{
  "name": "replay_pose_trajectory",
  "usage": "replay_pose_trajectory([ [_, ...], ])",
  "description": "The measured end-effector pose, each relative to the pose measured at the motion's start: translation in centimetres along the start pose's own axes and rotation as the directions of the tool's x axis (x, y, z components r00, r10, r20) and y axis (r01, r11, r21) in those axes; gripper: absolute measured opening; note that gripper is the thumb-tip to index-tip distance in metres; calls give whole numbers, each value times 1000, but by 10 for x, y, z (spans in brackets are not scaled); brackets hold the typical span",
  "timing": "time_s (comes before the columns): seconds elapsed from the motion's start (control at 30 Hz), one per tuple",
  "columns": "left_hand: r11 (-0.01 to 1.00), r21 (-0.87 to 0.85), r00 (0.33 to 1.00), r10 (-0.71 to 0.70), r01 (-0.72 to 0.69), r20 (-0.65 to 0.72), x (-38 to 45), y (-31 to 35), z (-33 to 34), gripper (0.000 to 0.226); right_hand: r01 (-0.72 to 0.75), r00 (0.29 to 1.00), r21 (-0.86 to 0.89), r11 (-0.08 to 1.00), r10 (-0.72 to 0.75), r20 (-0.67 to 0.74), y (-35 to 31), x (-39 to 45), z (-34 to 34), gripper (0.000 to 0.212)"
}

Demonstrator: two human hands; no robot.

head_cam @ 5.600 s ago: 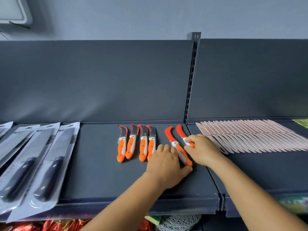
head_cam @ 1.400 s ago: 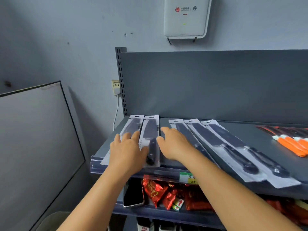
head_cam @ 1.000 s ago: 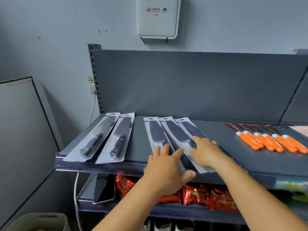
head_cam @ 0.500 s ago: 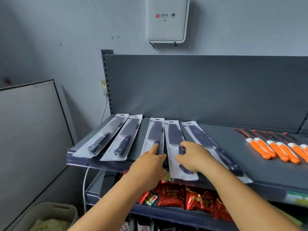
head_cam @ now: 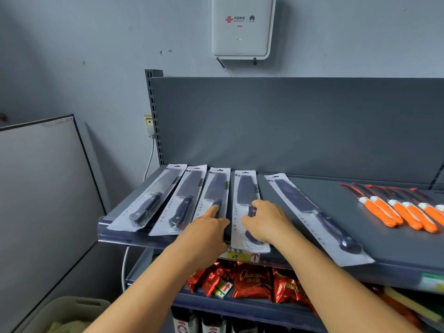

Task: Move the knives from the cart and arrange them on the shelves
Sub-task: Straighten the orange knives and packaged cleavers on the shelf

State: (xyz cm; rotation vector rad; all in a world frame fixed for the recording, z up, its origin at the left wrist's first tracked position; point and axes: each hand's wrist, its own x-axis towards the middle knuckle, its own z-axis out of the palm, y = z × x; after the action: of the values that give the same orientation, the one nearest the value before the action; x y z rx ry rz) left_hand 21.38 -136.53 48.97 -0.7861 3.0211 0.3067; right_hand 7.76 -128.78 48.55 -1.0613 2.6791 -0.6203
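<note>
While five packaged kitchen knives are lying on the top shelf (head_cam: 300, 195) of the grey rack, both hands are working at the middle of the row. Taking the fourth packaged knife (head_cam: 246, 198) as the landmark, a white board (head_cam: 40, 188) is leaning against the wall far to its left, and a wall socket (head_cam: 149, 124) is sitting above and left of it, beside the rack's upright. The first packaged knife (head_cam: 153, 198) and the second packaged knife (head_cam: 183, 200) are lying angled well to its left. The third packaged knife (head_cam: 215, 191) is lying just beside it on the left, and the left hand (head_cam: 206, 227) is pressing that pack with a straight index finger; its other fingers are hidden. The right hand (head_cam: 266, 223) is resting on the landmark's handle end, fingers curled down over the pack. To its right, apart from it, the fifth packaged knife (head_cam: 312, 212) is lying slanted. Farther right, orange-handled knives (head_cam: 403, 210) are lying in a close row. A white router box (head_cam: 241, 27) is hanging on the wall above, and red snack bags (head_cam: 252, 282) are sitting on the lower shelf below.
</note>
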Motion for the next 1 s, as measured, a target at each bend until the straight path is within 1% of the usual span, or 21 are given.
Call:
replay_pose_trajectory([
  [0.07,1000,15,1000,14,-14,-5,1,-2,1,57,-2,1000,-20,1000,2,8,1,0,0,35],
  [0.13,996,68,998,53,-51,-28,3,-2,3,79,-16,1000,-45,999,16,-3,8,1,-5,41],
  [0.17,993,84,995,87,-83,-40,4,1,5,89,-36,999,-58,998,34,-26,14,0,-10,45],
  [0.23,981,83,984,177,-173,-35,5,13,7,96,-102,990,-110,989,90,-109,32,-2,-26,48],
  [0.3,967,90,971,239,-238,-7,5,28,10,94,-209,970,-208,955,175,-172,59,-3,-43,45],
  [0.33,963,93,967,253,-252,0,5,34,10,90,-263,960,-253,931,226,-165,74,-3,-50,44],
  [0.4,962,80,965,262,-261,-5,7,42,10,79,-299,954,-256,919,291,-70,100,-5,-58,36],
  [0.47,967,40,968,250,-250,-6,8,45,9,67,-247,967,-173,953,253,11,116,-7,-61,23],
  [0.53,976,-3,976,220,-220,8,8,47,8,62,-200,979,-48,979,201,16,118,-10,-63,16],
  [0.6,980,0,980,198,-198,27,8,50,7,63,-184,983,52,982,183,29,110,-13,-63,13],
  [0.67,982,5,982,186,-187,42,8,51,6,68,-148,989,43,988,146,37,100,-13,-59,19],
  [0.77,985,-6,984,172,-172,48,5,53,5,70,-113,993,39,993,114,-15,86,-9,-48,23],
  [0.83,986,-11,985,166,-165,45,4,54,5,69,-113,992,42,993,115,-48,80,-6,-42,24],
  [0.9,988,-15,986,157,-157,47,4,55,5,69,-110,992,56,992,113,-61,78,-2,-39,23],
  [1.0,989,-32,988,146,-145,49,5,55,5,70,-113,991,55,992,116,-61,77,1,-37,27],
])
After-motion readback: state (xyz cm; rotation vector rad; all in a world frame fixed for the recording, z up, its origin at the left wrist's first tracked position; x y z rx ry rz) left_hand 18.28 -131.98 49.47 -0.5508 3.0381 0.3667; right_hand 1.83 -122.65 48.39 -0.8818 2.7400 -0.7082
